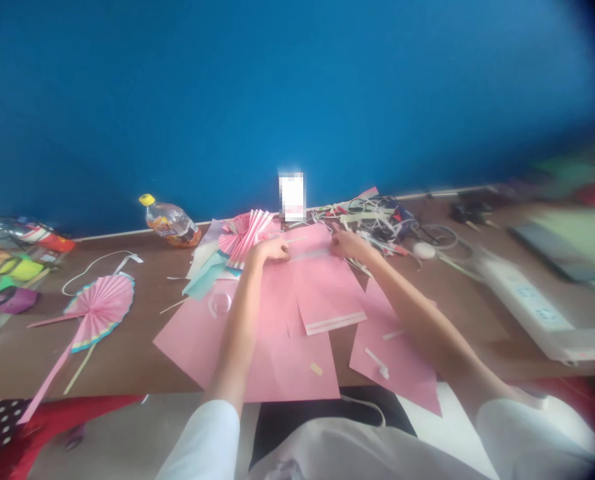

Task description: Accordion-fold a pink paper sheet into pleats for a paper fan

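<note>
My left hand [271,249] and my right hand [350,245] are stretched out to the far side of a pink paper sheet [322,287]. Each hand pinches one end of a folded strip [310,254] along that sheet's far edge. More pink sheets [257,347] lie under my forearms, and another pink sheet [402,360] lies to the right. A roll of clear tape [220,303] rests on the paper by my left forearm. A pleated pink fan piece [244,237] sits just left of my left hand.
A finished pink paper fan on a stick [97,310] lies at the left. A lying plastic bottle [171,225] is against the blue wall. Tangled cords and scraps [382,223] sit behind my right hand. A white power strip [532,300] runs along the right.
</note>
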